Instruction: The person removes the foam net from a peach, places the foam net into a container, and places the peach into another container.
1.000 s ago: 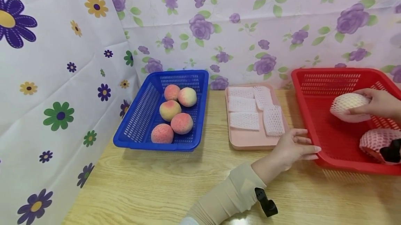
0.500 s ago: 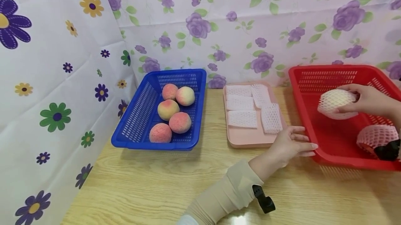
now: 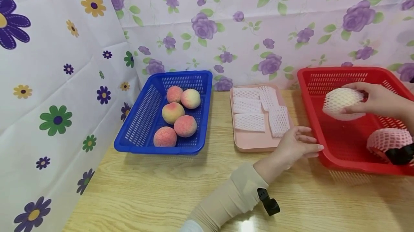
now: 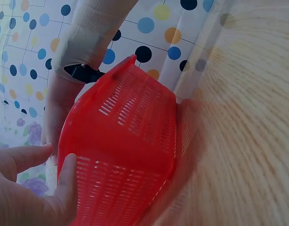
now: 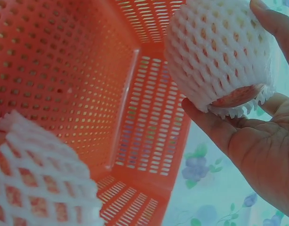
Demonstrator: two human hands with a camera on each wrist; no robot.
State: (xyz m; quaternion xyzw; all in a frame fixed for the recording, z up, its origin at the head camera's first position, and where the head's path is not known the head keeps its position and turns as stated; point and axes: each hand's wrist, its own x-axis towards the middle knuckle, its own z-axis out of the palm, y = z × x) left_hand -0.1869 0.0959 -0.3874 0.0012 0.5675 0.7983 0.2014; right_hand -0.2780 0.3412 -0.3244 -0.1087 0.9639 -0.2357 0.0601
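Observation:
My right hand [image 3: 381, 99] grips a peach [image 3: 341, 102] in a white foam net, held over the red basket [image 3: 359, 167]. In the right wrist view, thumb and fingers curl round this peach [image 5: 220, 52], and a bit of pinkish skin shows at the net's frilled end. Lower in the basket lies a second netted peach [image 3: 386, 140], partly hidden by the black wrist strap. My left hand [image 3: 292, 145] is at the basket's left rim, fingers extended; its thumb [image 4: 67, 181] shows right at the red rim in the left wrist view.
Between the baskets, a pink tray [image 3: 253, 145] holds several flat white foam nets [image 3: 249, 122]. The blue basket [image 3: 161, 150] on the left holds several bare peaches [image 3: 185, 126]. A flowered cloth [image 3: 239, 45] hangs behind the wooden table [image 3: 155, 196].
My right hand has carried the netted peach leftward and slightly up over the red basket. My left hand stays by the rim. The whole view has shifted slightly.

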